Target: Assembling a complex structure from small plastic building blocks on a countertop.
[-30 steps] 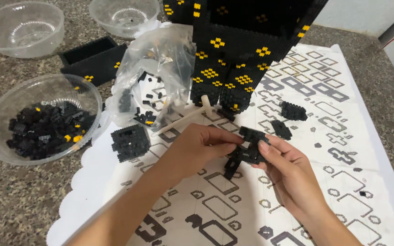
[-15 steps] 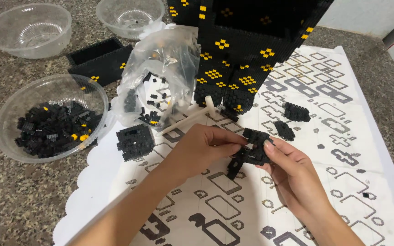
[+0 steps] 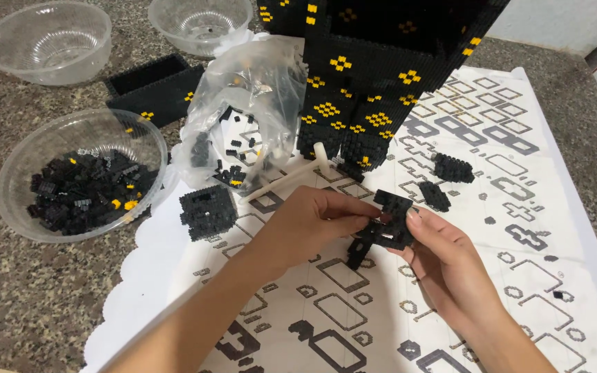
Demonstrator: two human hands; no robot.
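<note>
Fingers (image 3: 354, 224) of both hands pinch a black brick piece (image 3: 388, 228) above the paper sheet (image 3: 519, 228).

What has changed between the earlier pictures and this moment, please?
Little: both hands, left hand and right hand, keep pinching the black brick assembly, now turned slightly between the fingertips. The bowl of black bricks, plastic bag and black tower stayed put.
</note>
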